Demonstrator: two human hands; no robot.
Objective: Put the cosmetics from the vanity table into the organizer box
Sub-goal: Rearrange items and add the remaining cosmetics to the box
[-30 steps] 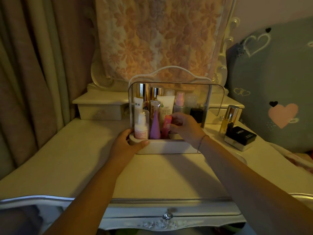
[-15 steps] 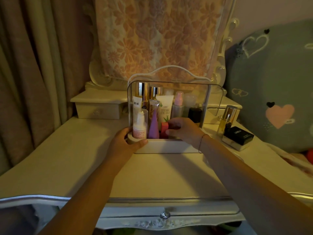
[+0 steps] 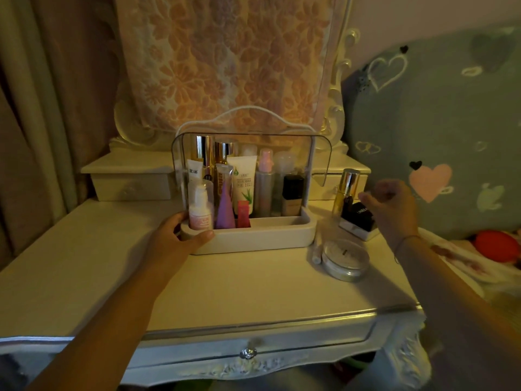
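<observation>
The white organizer box with a clear raised lid stands mid-table and holds several bottles and tubes, among them a pink pump bottle, a purple tube and a small red tube. My left hand grips the box's front left corner. Blurred, my right hand hovers right of the box with loosely curled fingers, holding nothing, over a black and white box and next to a gold-capped bottle. A round silver jar and a thin white stick lie on the table nearby.
The white vanity table has a small drawer unit at back left and a cloth-covered mirror behind the organizer. A curtain hangs at left. A heart-patterned cushion and a red object lie at right.
My right hand let go of the red tube in the organizer and moved right toward the black box and gold bottle. The jar and stick, hidden before by my arm, now show.
</observation>
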